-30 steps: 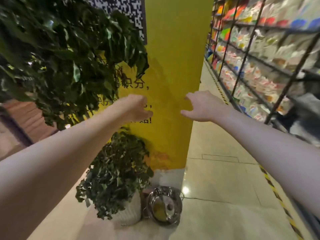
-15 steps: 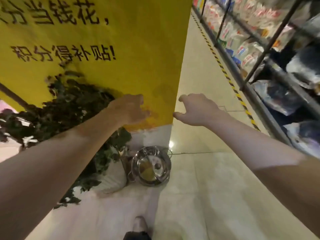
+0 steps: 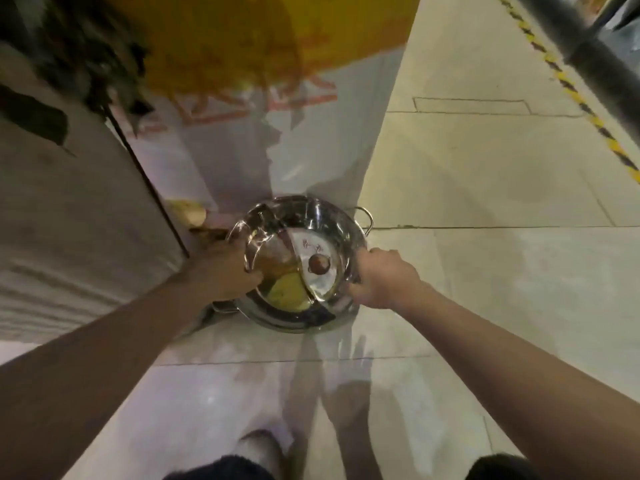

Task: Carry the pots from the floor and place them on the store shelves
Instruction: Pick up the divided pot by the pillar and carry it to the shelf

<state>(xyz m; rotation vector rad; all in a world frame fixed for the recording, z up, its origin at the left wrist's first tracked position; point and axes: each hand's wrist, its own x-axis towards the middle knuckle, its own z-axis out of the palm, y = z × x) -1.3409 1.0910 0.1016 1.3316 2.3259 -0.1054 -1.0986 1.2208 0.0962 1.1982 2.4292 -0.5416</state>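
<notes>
A shiny steel pot (image 3: 304, 233) with a divider inside stands on the pale floor at the foot of a yellow pillar. It seems to sit on top of another steel pot (image 3: 298, 320), whose rim shows below it. My left hand (image 3: 225, 271) grips the upper pot's left rim, fingers curled over the edge. On the right rim, my right hand (image 3: 381, 278) is closed around the edge. A small wire handle (image 3: 365, 218) sticks out at the pot's far right.
The yellow pillar (image 3: 277, 36) with its white base rises just behind the pots. A large white planter (image 3: 79, 216) with dark leaves stands to the left, close to my left hand. A shelf rail (image 3: 595, 60) and a yellow-black floor stripe (image 3: 588, 112) run at the right.
I have bent down and the view has dropped to the floor. Both hands moved from the air in front of the pillar down onto the pot's rim and closed on it.
</notes>
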